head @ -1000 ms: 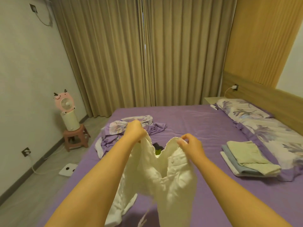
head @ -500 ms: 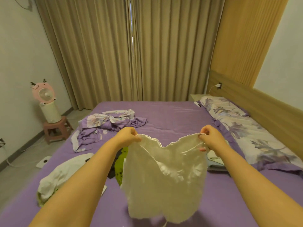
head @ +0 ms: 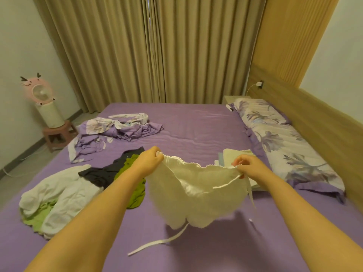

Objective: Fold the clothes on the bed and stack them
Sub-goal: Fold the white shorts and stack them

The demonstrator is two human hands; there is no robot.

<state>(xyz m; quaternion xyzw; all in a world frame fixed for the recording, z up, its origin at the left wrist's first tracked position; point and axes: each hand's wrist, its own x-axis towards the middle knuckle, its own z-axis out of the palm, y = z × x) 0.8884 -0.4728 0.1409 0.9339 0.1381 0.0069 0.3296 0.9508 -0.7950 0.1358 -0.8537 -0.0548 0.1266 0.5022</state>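
Note:
A white frilly garment [head: 196, 195] hangs in the air above the purple bed [head: 196, 130], stretched wide by its gathered top edge. My left hand [head: 150, 160] grips the left end of that edge and my right hand [head: 246, 166] pinches the right end. A white tie strap [head: 157, 243] trails from the garment down onto the sheet. Unfolded clothes lie at the left: a black piece [head: 110, 169], a green one [head: 135, 193] and a white and green heap [head: 57, 195]. A folded stack [head: 233, 155] sits behind my right hand, partly hidden.
A crumpled purple floral sheet [head: 114, 132] lies at the far left of the bed. Floral pillows [head: 282, 142] line the wooden headboard on the right. A pink fan [head: 42, 93] stands on a small stool [head: 57, 134] by the left wall. Beige curtains hang behind the bed.
My hands have spread further apart, pulling the garment's top edge out wide. The garment has swung forward and its strap now lies on the sheet. The camera has tilted down.

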